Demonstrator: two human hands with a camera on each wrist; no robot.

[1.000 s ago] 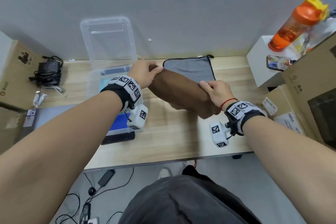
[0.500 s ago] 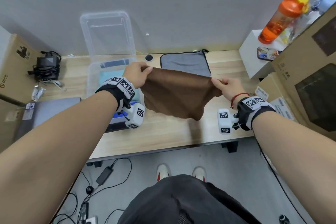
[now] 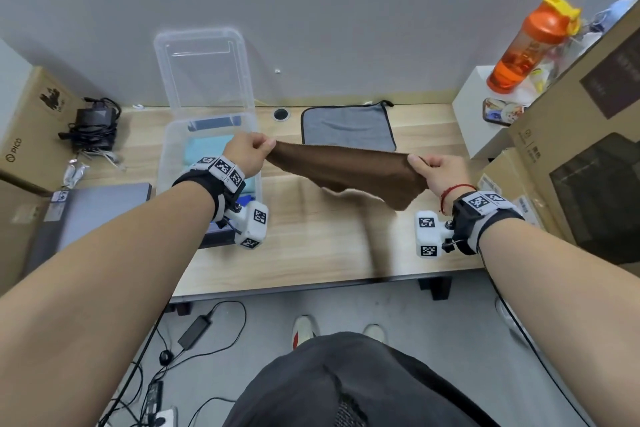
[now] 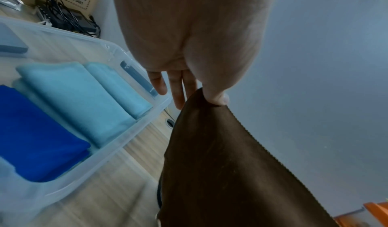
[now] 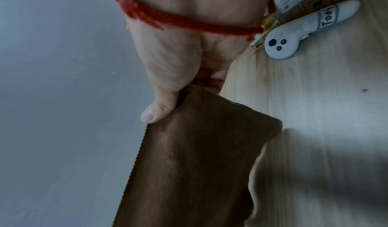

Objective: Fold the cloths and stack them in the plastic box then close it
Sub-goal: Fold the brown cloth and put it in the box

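The brown cloth [image 3: 349, 170] hangs stretched in the air above the bench [image 3: 311, 253], held by 2 hands. The left hand [image 3: 247, 152] pinches its left corner between thumb and fingers, just beside the near right edge of the box [image 3: 166, 163]. The right hand [image 3: 438, 172] pinches the right corner, with the thumb on top of the fabric; the cloth droops lowest near this hand.

The clear box sits on the bench to the left, with its lid [image 3: 202, 69] standing open against the wall. Inside lie a folded light-blue cloth [image 4: 84, 94] and a folded dark-blue cloth [image 4: 35, 136], side by side and touching.

A grey cloth [image 3: 348, 128] lies flat on the bench behind the brown one, near the wall. An orange bottle [image 3: 530, 45] stands on a white block at far right. A white controller [image 5: 302, 32] lies on the bench by the cardboard boxes.
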